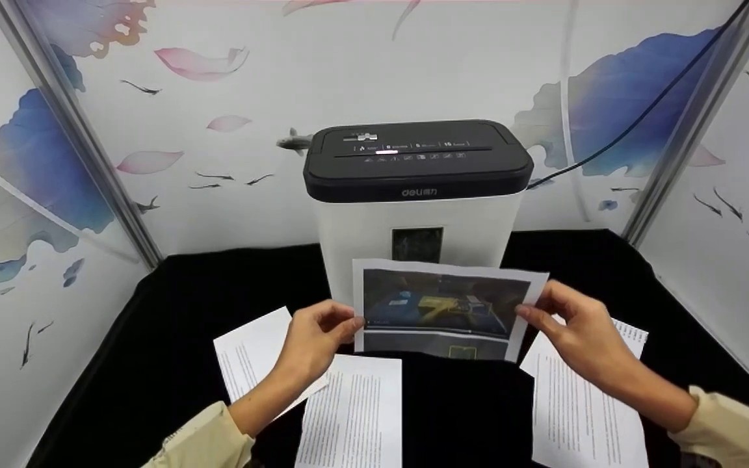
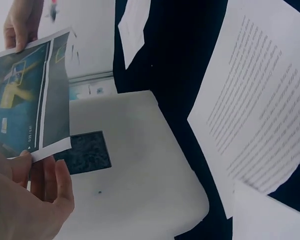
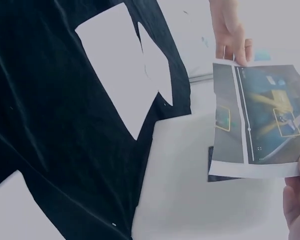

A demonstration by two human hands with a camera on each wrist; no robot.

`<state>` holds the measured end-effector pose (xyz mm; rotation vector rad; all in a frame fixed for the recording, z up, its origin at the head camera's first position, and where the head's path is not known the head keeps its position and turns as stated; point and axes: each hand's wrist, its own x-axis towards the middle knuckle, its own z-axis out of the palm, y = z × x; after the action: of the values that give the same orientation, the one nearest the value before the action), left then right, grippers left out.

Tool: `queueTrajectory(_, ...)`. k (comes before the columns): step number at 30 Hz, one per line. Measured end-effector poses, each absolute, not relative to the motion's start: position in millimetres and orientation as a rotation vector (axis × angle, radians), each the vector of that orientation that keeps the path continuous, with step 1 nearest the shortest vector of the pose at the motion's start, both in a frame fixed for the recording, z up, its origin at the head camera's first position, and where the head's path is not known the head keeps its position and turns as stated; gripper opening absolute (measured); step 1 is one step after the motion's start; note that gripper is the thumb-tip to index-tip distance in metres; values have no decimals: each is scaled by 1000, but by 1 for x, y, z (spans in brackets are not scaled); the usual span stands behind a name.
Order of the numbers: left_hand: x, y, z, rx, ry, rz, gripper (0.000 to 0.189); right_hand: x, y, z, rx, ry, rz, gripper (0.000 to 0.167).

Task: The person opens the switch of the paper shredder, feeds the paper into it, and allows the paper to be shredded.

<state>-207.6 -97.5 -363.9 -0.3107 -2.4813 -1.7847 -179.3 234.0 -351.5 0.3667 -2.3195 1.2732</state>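
Observation:
A sheet of paper with a printed colour picture (image 1: 439, 302) is held up in front of the white body of a paper shredder (image 1: 355, 240). My left hand (image 1: 316, 338) pinches the sheet's left edge between thumb and fingers. On the opposite edge, my right hand (image 1: 579, 331) pinches it the same way. The sheet is below the shredder's black top (image 1: 417, 169), which has a long slot across it. In the left wrist view the printed sheet (image 2: 30, 95) spans both hands; the right wrist view shows the sheet (image 3: 259, 115) slightly bent.
Printed text pages lie on the black cloth (image 1: 465, 416): one page (image 1: 257, 351) and another page (image 1: 355, 409) at left, and pages (image 1: 582, 403) under the right forearm. A black cable (image 1: 641, 123) runs from the shredder up to the right. Patterned panels (image 1: 218, 195) surround the table.

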Motion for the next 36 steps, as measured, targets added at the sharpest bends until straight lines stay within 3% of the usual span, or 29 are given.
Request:
queueTrajectory(13, -225, -106, -329, -260, -2429, -1694, 8, -208, 235, -309, 382, -2378, 1178, 5)
queueTrajectory(22, -242, -110, -299, -319, -2474, -1600, 8, -233, 236, -283, 248, -2406, 1357, 23)
queueTrajectory(36, -275, -119, -239, -392, -2473, -1558, 19, -262, 230, -231, 348, -2278, 1375, 9)
